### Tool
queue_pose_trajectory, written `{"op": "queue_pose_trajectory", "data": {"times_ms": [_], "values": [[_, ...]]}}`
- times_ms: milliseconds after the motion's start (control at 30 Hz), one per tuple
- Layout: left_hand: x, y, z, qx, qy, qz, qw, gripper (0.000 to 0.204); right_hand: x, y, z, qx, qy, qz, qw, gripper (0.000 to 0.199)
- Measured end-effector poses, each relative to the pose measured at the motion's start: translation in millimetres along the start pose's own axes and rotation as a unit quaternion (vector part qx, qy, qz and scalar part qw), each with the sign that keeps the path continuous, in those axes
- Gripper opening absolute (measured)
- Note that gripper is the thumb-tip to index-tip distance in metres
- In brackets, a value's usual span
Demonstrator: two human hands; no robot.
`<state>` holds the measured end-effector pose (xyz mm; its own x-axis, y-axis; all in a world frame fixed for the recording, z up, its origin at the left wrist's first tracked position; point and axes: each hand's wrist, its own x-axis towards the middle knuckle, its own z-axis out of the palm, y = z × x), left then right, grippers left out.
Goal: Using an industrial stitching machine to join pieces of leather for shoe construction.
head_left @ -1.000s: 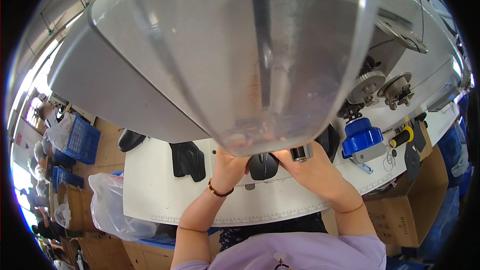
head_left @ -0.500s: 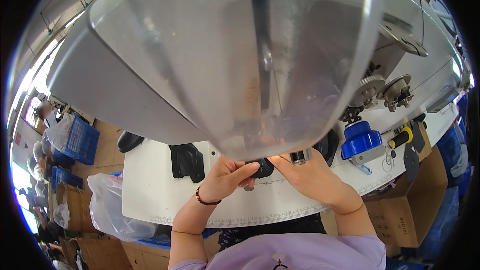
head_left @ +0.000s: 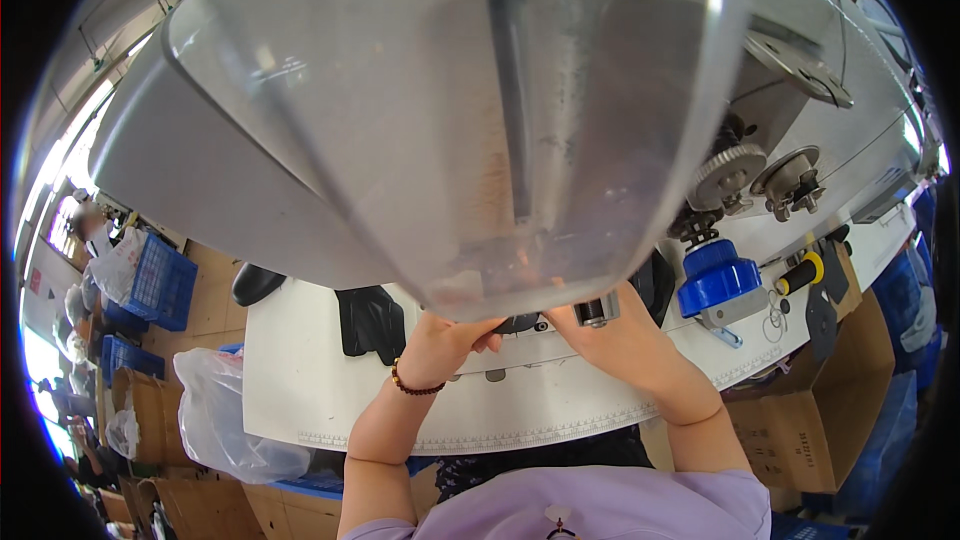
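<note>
My left hand (head_left: pixel 445 348), a beaded bracelet at its wrist, is closed with its thumb along a small black piece (head_left: pixel 520 323) on the white sewing table (head_left: pixel 400 410). My right hand (head_left: pixel 615 342) reaches under the clear plastic cover (head_left: pixel 470 190) of the sewing machine (head_left: pixel 240 180), by a metal cylinder (head_left: pixel 597 311). That cover hides the fingertips of my right hand and most of the black piece. Left of my hands lies a shaped black part (head_left: pixel 370 325); another black part (head_left: pixel 655 290) is to the right.
Right of the hands stand a blue cap (head_left: pixel 718 278) and metal thread-tension discs (head_left: pixel 790 183). A yellow-handled tool (head_left: pixel 802 274) lies farther right, above a cardboard box (head_left: pixel 810 420). A clear plastic bag (head_left: pixel 230 415) and blue crates (head_left: pixel 160 280) are at the left.
Both hands have moved slightly away from me, farther under the clear cover, and the black piece between them has gone with them. Less of it shows now.
</note>
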<state>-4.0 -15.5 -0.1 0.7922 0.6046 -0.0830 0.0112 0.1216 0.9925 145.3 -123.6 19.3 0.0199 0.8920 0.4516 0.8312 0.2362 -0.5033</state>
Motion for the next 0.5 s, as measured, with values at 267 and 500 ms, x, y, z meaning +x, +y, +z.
{"op": "queue_pose_trajectory", "data": {"times_ms": [267,500], "values": [[7.7,-5.9,-4.6,0.003,-0.007,0.052,0.999,0.024,7.8,-11.5,-5.1,0.130,0.102,0.044,0.985,0.027],[2.5,-2.8,5.2,0.052,0.003,0.067,0.996,0.025,9.3,-3.4,-8.6,0.129,0.076,0.031,0.988,0.024]]}}
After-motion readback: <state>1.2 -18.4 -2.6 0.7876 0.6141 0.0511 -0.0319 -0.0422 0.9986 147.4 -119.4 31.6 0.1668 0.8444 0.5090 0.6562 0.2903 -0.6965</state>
